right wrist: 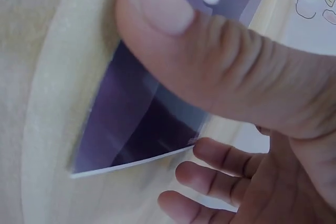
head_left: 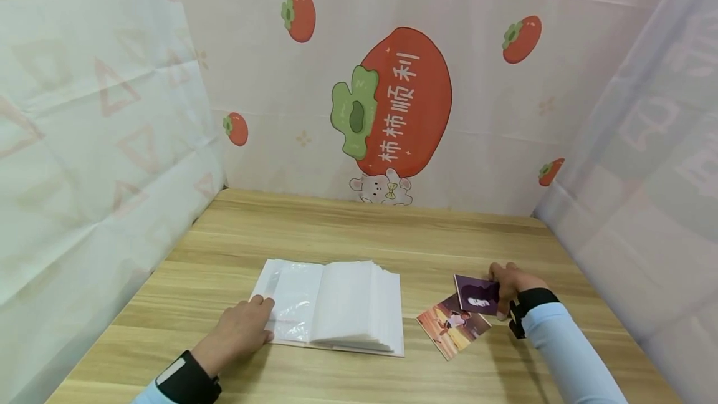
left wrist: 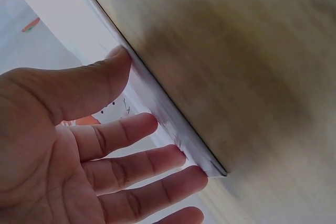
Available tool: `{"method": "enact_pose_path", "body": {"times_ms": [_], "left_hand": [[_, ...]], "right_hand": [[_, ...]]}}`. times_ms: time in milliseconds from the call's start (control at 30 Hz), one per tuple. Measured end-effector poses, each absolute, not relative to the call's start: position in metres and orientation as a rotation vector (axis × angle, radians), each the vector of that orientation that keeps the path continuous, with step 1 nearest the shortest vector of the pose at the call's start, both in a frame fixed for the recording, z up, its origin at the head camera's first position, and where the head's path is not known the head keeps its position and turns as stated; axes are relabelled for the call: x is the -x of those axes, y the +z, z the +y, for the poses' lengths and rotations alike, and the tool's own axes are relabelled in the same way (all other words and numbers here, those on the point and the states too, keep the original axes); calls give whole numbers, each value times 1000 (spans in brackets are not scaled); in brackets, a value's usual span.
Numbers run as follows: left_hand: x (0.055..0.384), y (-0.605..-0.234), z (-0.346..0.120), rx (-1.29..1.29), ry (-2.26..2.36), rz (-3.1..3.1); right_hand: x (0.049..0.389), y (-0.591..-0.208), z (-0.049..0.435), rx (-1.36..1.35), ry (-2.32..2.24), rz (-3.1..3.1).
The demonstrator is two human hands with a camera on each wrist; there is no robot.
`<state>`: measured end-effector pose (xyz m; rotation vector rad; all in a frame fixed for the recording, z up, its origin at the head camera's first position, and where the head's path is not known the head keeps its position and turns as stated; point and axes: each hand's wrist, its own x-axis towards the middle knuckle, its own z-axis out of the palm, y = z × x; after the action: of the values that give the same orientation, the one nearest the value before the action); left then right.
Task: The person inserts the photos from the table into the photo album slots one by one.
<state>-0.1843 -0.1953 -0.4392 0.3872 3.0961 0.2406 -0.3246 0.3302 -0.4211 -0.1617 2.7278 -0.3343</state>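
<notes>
A photo album lies spread on the table, with clear sleeves on its left side and a fan of white pages on the right. My left hand touches the album's left edge; in the left wrist view its fingers are fairly straight along the album's edge. At the right, my right hand pinches a dark purple photo by its right end. The right wrist view has the thumb across the purple photo. Partly beneath it lies an orange sunset-coloured photo.
The wooden table runs back to a white curtain printed with persimmons. More printed cloth hangs on the left and right of the table. The orange photo sits between the album and my right hand.
</notes>
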Motion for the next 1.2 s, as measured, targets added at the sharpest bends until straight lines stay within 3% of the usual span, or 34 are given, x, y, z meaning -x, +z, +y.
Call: {"method": "enact_pose_path", "body": {"times_ms": [467, 900, 1200], "left_hand": [[185, -441, -196, -372, 271, 3064], [184, -441, -195, -364, 272, 3065], [184, -443, -197, -357, 268, 3072]], "right_hand": [[328, -423, 333, 182, -429, 2677], [329, -424, 354, 627, -921, 2622], [331, -424, 357, 631, -1011, 2465]]}}
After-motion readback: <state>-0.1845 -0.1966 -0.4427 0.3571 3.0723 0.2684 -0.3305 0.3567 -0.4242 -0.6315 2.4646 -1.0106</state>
